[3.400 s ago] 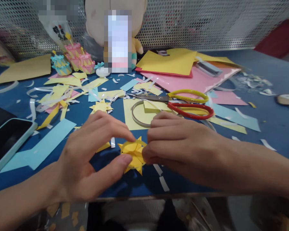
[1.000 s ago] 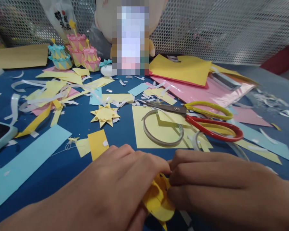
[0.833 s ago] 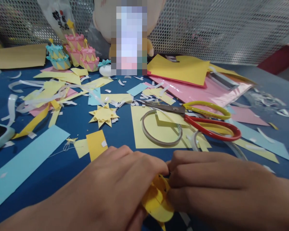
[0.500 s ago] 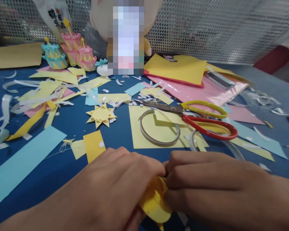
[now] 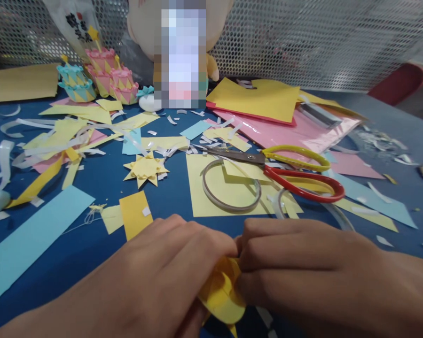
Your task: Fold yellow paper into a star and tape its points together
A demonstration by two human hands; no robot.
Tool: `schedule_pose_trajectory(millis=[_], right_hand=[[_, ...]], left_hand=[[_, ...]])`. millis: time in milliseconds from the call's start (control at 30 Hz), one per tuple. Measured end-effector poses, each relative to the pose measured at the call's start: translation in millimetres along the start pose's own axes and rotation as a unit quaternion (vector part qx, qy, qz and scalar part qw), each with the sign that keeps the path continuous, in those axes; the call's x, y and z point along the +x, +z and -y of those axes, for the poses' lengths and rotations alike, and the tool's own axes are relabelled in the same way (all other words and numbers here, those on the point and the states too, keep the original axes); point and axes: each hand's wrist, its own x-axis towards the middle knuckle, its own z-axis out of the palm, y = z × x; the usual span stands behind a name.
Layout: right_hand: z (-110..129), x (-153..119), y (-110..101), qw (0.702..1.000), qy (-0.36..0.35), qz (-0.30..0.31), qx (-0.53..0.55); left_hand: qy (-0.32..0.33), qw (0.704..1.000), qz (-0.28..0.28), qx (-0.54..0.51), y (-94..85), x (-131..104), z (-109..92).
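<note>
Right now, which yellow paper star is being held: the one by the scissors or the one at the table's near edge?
The near-edge yellow star: both the left hand and right hand pinch it. The other star lies flat, untouched, left of the scissors.

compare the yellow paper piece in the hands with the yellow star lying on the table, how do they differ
The yellow paper piece is pinched between the left hand and right hand; the paper star lies untouched on the blue table. The held piece is mostly hidden by fingers, showing rounded curves; the star is in full view, its points spread flat. The held piece looks a deeper yellow, the star paler. Both are folded yellow paper.
</note>
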Motion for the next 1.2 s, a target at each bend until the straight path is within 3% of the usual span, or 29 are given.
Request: schedule_pose_trajectory(millis=[300, 533, 733, 1200], right_hand=[[0.6, -0.2, -2.3, 1.0, -0.002, -0.003, 0.023], [1.6, -0.5, -1.5, 1.0, 0.015, 0.006, 0.022], [7.0, -2.7, -3.2, 0.999, 0.043, 0.017, -0.001], [6.7, -2.5, -2.7, 0.999, 0.015, 0.0, -0.032]], left_hand=[[-0.011, 0.999, 0.034, -0.001, -5.0, -0.8, -3.2], [-0.015, 0.999, 0.01, -0.037, -3.8, -0.5, -2.4], [-0.027, 0.999, 0.023, -0.023, -5.4, 0.1, -4.2], [-0.019, 1.0, -0.002, -0.016, -7.4, -0.4, -8.0]])
